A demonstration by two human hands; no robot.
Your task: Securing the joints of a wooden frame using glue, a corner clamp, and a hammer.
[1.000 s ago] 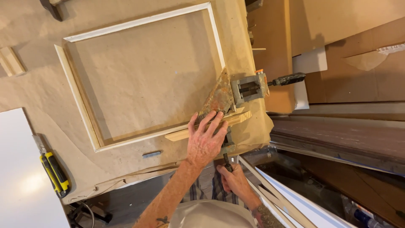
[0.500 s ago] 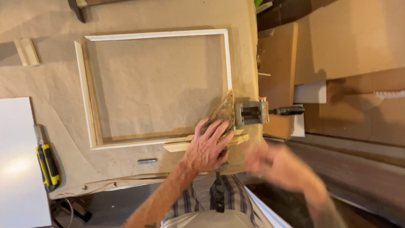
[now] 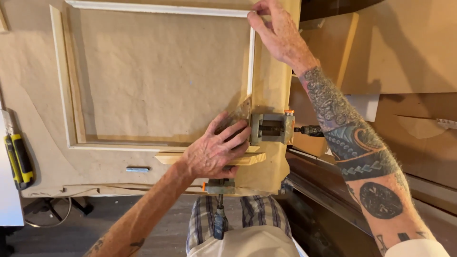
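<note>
Your left hand (image 3: 214,152) presses flat, fingers spread, on the frame (image 3: 251,62) corner beside the corner clamp (image 3: 272,128) at the near table edge. Farther off, your right hand (image 3: 273,31) pinches the frame's far right corner.

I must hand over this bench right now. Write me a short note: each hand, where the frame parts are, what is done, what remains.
Left hand: pressed flat on the near right corner of the wooden frame, beside the corner clamp.
Right hand: fingertips pinching the frame's far right corner.
Things: the frame lies on the paper-covered bench; a loose mitred strip lies under the left hand; a yellow-handled tool lies at the left edge.
Done: all four sides laid out in a rectangle, near right corner in the clamp.
Left: whether that clamp is tight cannot be seen; no clamp shows on the other corners.
</note>
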